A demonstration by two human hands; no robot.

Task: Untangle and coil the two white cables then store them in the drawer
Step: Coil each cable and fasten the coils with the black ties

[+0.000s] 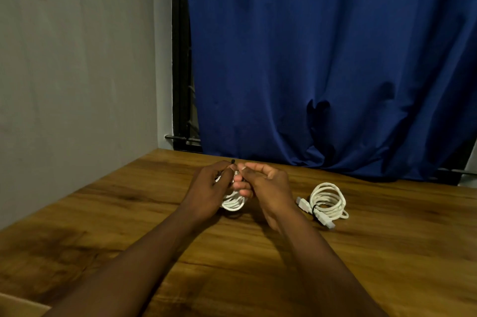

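At a wooden table (361, 252) before a blue curtain (322, 58): a person holds one white cable coil (233, 203) upright just above the tabletop, both hands closed on it. The left hand (209, 187) curls round the coil's side & pinches a thin black tie (233, 161), its tip poking up betw. the thumbs. The right hand (263, 185) grips the loops from the other side, prob. to keep them bunched while the tie is fastened. The second coil (328, 200), already bound w/ a dark tie, lies flat to the right, plugs beside it, well apart from the hands. No drawer clearly in view; a pale edge (18, 302) at bottom left may be it, can't tell. Nothing visible stands betw. hands & that corner.
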